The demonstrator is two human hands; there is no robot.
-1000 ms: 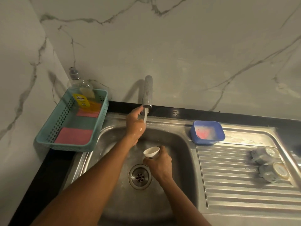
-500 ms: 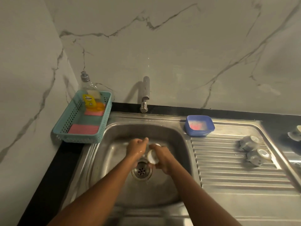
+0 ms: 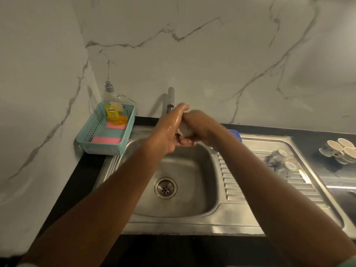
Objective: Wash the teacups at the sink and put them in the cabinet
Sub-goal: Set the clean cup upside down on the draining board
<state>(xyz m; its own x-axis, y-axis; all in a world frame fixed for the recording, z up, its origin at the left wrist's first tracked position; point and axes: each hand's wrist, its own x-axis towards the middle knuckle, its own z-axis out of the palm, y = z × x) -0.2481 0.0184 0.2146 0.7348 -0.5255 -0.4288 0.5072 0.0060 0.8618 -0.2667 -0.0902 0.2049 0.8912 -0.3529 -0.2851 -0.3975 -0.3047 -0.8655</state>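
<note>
- The small white ceramic teacup (image 3: 185,130) sits clasped between the hands, with only a pale, wet, curved patch of it showing.
- The left hand (image 3: 170,134) and right hand (image 3: 199,125) are together, both curled round it, just before the grey metal tap (image 3: 171,99).
- Half a second earlier they held it lower, over the round steel drain (image 3: 165,187).

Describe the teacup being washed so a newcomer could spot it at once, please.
Start at the steel sink; above its basin, by the tap, the left hand and right hand meet. The white teacup is held between them, the only cup off the drainboard and counter.
</note>
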